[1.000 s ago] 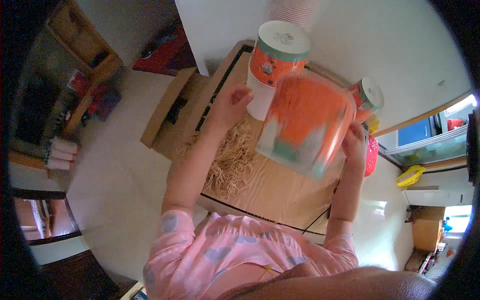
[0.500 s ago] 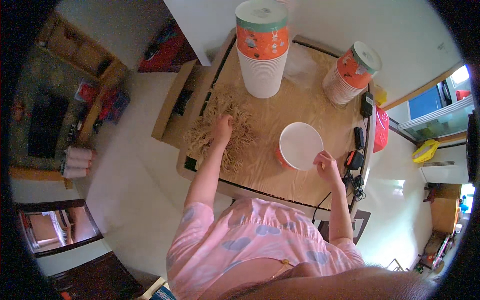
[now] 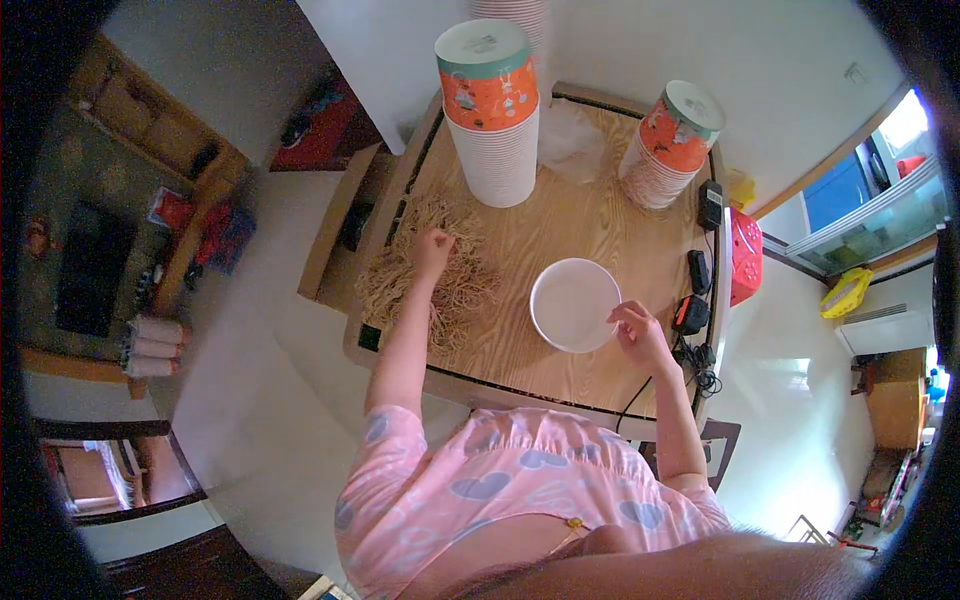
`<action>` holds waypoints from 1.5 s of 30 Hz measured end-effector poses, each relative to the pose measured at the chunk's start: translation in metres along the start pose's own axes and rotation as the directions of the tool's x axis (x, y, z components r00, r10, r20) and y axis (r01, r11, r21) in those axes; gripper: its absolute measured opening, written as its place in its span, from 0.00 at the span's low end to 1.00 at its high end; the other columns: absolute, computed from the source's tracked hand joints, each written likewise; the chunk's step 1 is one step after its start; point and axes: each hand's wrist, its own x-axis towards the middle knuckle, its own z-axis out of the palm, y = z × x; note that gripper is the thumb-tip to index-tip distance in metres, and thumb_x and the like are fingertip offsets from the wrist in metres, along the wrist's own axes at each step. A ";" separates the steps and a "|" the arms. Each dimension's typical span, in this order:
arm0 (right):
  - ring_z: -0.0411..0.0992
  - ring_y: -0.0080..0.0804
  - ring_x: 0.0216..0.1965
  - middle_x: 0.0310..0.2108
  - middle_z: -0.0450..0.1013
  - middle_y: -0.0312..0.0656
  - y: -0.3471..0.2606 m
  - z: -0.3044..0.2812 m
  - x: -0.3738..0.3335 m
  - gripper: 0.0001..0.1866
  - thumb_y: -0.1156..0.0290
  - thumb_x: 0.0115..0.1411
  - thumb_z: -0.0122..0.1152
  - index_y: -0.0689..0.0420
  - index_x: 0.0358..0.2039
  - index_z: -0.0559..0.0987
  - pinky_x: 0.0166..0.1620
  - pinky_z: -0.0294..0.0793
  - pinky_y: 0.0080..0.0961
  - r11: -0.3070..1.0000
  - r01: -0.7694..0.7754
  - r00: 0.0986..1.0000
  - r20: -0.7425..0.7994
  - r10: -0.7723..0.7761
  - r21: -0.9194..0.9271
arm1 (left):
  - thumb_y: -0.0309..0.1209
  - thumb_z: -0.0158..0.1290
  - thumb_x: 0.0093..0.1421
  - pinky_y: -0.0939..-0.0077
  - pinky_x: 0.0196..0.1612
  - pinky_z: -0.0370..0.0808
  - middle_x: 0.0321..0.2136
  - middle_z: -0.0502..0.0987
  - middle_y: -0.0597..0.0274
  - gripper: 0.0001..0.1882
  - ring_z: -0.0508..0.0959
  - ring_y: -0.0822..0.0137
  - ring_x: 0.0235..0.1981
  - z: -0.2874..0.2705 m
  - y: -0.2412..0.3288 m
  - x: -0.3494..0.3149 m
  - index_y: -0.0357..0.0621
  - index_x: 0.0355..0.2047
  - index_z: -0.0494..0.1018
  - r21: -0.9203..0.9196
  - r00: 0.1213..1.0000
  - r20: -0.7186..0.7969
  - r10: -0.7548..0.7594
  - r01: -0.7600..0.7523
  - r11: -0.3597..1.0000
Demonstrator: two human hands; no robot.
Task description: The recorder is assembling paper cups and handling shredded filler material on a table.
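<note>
A loose heap of tan strings [image 3: 465, 295] lies on the left of the wooden table. My left hand [image 3: 432, 252] is on top of it with the fingers closed; strings appear pinched in them, partly hidden by the heap. A white-lined paper bucket [image 3: 575, 305] stands with its mouth up, right of the heap. My right hand [image 3: 642, 338] is at its right rim, fingers curled over the edge and thumb outside. The bucket's inside looks plain white.
At the back stand a tall stack of upturned paper buckets [image 3: 492, 120] and a shorter stack [image 3: 672, 145]. Black adapters [image 3: 709, 205] and cables [image 3: 705, 372] line the right edge. A crumpled clear plastic bag [image 3: 575, 140] lies between the stacks. An open carton [image 3: 335, 245] is beside the table.
My view has shifted, so the table appears further left. The bucket, tilted before with its orange side showing, now sits more level. My right-hand fingers reach further over its rim; my left hand stays on the heap.
</note>
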 end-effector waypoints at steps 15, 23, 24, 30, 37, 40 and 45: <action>0.64 0.16 0.28 0.28 0.69 0.33 -0.086 0.058 0.003 0.14 0.69 0.60 0.47 0.64 0.42 0.73 0.32 0.65 0.12 0.195 -0.338 0.921 0.282 0.267 0.921 | 0.25 0.53 0.51 0.79 0.26 0.68 0.22 0.73 0.59 0.03 0.73 0.70 0.22 -0.044 0.216 -0.154 0.40 0.26 0.71 -0.254 0.901 0.133 0.413 -0.372 0.893; 0.65 0.17 0.24 0.25 0.69 0.33 -0.050 0.064 -0.007 0.11 0.71 0.58 0.51 0.64 0.37 0.75 0.27 0.64 0.14 0.106 -0.392 0.847 0.313 0.430 0.914 | 0.23 0.57 0.47 0.76 0.20 0.64 0.17 0.68 0.60 0.07 0.68 0.69 0.16 0.008 0.183 -0.218 0.37 0.20 0.68 -0.229 0.963 0.131 0.237 -0.203 0.952; 0.66 0.18 0.24 0.26 0.70 0.34 -0.047 0.061 -0.008 0.11 0.71 0.58 0.51 0.64 0.37 0.75 0.28 0.65 0.14 0.128 -0.382 0.861 0.303 0.409 0.915 | 0.23 0.56 0.47 0.77 0.20 0.64 0.17 0.68 0.60 0.06 0.68 0.70 0.16 0.009 0.181 -0.221 0.37 0.20 0.69 -0.238 0.966 0.124 0.229 -0.195 0.951; 0.70 0.21 0.28 0.30 0.73 0.38 -0.048 0.043 -0.015 0.09 0.74 0.56 0.53 0.65 0.36 0.75 0.32 0.71 0.15 0.310 -0.355 0.866 0.186 0.464 0.882 | 0.23 0.55 0.49 0.79 0.20 0.65 0.18 0.68 0.62 0.04 0.69 0.72 0.17 0.005 0.161 -0.220 0.37 0.22 0.70 -0.240 0.968 0.129 0.213 -0.178 0.954; 0.71 0.24 0.28 0.30 0.74 0.39 -0.030 0.051 -0.027 0.07 0.76 0.54 0.55 0.65 0.33 0.76 0.34 0.72 0.19 0.498 -0.295 0.910 0.081 0.408 0.816 | 0.24 0.59 0.44 0.71 0.44 0.67 0.41 0.68 0.55 0.22 0.69 0.64 0.44 -0.004 0.180 -0.202 0.44 0.42 0.68 0.051 0.887 0.181 0.424 -0.439 0.897; 0.72 0.24 0.31 0.29 0.75 0.39 -0.021 0.071 -0.034 0.06 0.82 0.51 0.55 0.64 0.32 0.75 0.36 0.72 0.20 0.695 -0.195 0.969 0.027 0.245 0.692 | 0.27 0.62 0.40 0.67 0.54 0.60 0.49 0.62 0.54 0.38 0.62 0.60 0.53 0.002 0.215 -0.200 0.44 0.53 0.58 -0.377 0.803 0.387 0.453 -0.311 0.873; 0.71 0.23 0.31 0.29 0.75 0.41 -0.048 0.055 -0.030 0.07 0.81 0.50 0.56 0.62 0.32 0.76 0.35 0.71 0.21 0.796 -0.065 0.983 -0.096 0.153 0.601 | 0.28 0.59 0.48 0.79 0.40 0.71 0.37 0.72 0.60 0.26 0.73 0.72 0.37 0.048 0.199 -0.204 0.38 0.47 0.63 -0.604 0.754 0.617 0.226 0.270 0.750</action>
